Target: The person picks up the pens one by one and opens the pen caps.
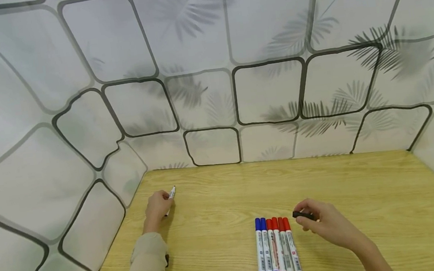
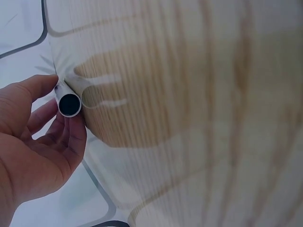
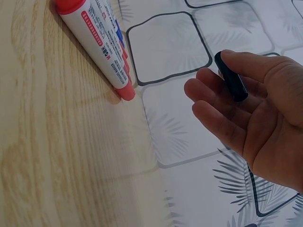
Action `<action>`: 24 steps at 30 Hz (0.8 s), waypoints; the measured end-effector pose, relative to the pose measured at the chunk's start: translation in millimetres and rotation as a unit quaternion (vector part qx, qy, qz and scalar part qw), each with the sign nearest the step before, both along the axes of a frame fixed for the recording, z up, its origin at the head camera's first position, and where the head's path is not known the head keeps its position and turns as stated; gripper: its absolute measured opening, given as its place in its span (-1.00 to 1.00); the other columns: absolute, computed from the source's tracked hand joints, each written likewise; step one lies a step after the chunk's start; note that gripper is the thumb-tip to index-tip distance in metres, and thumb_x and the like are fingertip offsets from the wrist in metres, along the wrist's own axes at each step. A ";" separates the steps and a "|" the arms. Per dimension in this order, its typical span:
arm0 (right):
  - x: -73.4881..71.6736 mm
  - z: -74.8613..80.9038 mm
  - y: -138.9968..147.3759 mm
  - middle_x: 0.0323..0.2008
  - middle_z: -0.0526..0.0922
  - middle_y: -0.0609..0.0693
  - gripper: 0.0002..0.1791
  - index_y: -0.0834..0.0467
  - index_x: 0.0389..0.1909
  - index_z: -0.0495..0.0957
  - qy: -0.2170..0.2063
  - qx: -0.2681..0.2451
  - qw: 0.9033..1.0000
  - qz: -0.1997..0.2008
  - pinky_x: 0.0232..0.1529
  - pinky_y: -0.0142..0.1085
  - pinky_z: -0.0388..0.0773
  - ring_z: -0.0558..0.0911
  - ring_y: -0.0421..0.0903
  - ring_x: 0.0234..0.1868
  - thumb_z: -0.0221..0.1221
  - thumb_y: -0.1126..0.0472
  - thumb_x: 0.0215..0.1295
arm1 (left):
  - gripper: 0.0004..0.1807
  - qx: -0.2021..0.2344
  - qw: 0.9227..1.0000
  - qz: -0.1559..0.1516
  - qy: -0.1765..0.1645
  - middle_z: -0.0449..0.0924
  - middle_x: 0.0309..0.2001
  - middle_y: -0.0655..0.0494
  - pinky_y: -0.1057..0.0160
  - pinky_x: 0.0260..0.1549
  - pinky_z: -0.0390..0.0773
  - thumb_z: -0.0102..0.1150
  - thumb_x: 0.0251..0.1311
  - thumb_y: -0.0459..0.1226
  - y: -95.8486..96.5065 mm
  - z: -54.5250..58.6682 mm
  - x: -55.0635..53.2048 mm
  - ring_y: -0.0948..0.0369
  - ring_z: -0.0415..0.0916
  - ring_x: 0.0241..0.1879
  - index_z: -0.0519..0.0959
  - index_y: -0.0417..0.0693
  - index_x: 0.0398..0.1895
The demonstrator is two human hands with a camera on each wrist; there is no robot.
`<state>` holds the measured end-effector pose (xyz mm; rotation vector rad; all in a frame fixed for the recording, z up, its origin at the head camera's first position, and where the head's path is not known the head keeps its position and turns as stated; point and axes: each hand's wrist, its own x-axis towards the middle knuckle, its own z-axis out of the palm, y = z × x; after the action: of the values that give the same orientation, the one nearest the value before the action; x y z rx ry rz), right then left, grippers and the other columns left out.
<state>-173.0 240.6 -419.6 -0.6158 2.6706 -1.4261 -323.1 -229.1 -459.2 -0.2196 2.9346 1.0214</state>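
Note:
My left hand (image 1: 158,206) pinches a white marker (image 1: 172,193) low over the table's left side. The marker has no cap on its far end, where a small dark tip shows. Its round black rear end faces the left wrist view, framed by the thumb and fingers of the left hand (image 2: 42,137). My right hand (image 1: 325,221) holds a black marker cap (image 1: 304,215) just above the table, right of a row of markers. In the right wrist view the cap (image 3: 231,78) lies between the thumb and curled fingers.
Several capped whiteboard markers (image 1: 279,249) lie side by side at the table's front middle, blue caps on the left and red on the right. The wood-grain table (image 1: 216,198) meets patterned white walls (image 1: 214,147) at the back and sides.

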 end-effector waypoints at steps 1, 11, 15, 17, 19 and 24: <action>0.0 -0.2 0.1 -0.31 0.66 0.12 -0.73 0.27 0.00 0.50 0.000 -0.001 1.000 0.000 -0.44 -0.31 0.57 0.64 -0.06 -0.42 0.17 0.17 0.43 | -0.69 -0.001 1.000 0.000 0.000 0.62 -0.13 -0.21 0.18 -0.53 0.49 0.11 0.28 -0.29 -0.3 -0.3 -0.3 0.06 0.55 -0.37 0.55 -0.34 -0.01; -1.2 -2.6 1.1 -0.31 0.66 0.13 -0.73 0.27 0.00 0.50 0.000 -0.003 1.000 0.005 -0.44 -0.31 0.57 0.64 -0.05 -0.42 0.17 0.17 0.44 | -0.60 0.007 1.000 -0.008 -0.005 0.57 0.03 -0.28 0.08 -0.36 0.57 0.12 0.29 -0.25 -2.8 -0.9 1.1 -0.02 0.59 -0.21 0.51 -0.34 0.10; -1.5 -2.9 0.9 -0.31 0.66 0.13 -0.72 0.29 0.01 0.50 -0.003 -0.001 1.000 0.005 -0.44 -0.31 0.57 0.64 -0.05 -0.42 0.17 0.18 0.44 | -0.58 0.008 1.000 -0.013 -0.005 0.57 0.05 -0.30 0.06 -0.32 0.58 0.12 0.30 -0.23 -3.4 0.6 3.9 -0.04 0.59 -0.17 0.49 -0.36 0.12; -1.6 -2.8 0.7 -0.31 0.66 0.13 -0.72 0.30 0.01 0.50 -0.004 0.000 1.000 0.004 -0.44 -0.31 0.57 0.64 -0.05 -0.42 0.17 0.18 0.43 | -0.57 0.007 1.000 -0.016 -0.005 0.56 0.06 -0.31 0.06 -0.31 0.58 0.11 0.32 -0.22 -3.7 1.9 5.4 -0.04 0.59 -0.16 0.48 -0.37 0.13; -1.7 -2.8 0.7 -0.32 0.66 0.13 -0.72 0.29 0.01 0.50 -0.005 0.001 1.000 0.002 -0.44 -0.32 0.57 0.64 -0.05 -0.42 0.17 0.18 0.43 | -0.56 0.007 1.000 -0.016 -0.003 0.56 0.06 -0.31 0.07 -0.30 0.58 0.09 0.33 -0.22 -4.1 3.8 6.5 -0.05 0.60 -0.14 0.47 -0.38 0.14; -1.8 -2.3 1.9 -0.31 0.66 0.12 -0.72 0.28 0.01 0.50 -0.008 0.003 1.000 -0.001 -0.43 -0.32 0.57 0.64 -0.05 -0.41 0.17 0.18 0.44 | -0.54 0.008 1.000 -0.019 0.007 0.56 0.05 -0.33 0.02 -0.21 0.59 0.09 0.33 -0.21 -4.1 8.8 7.2 -0.09 0.59 -0.09 0.46 -0.39 0.15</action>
<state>-174.8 242.6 -421.9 -0.5985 2.6633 -1.4171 -316.0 -233.2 -450.4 -0.1562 2.9307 1.0439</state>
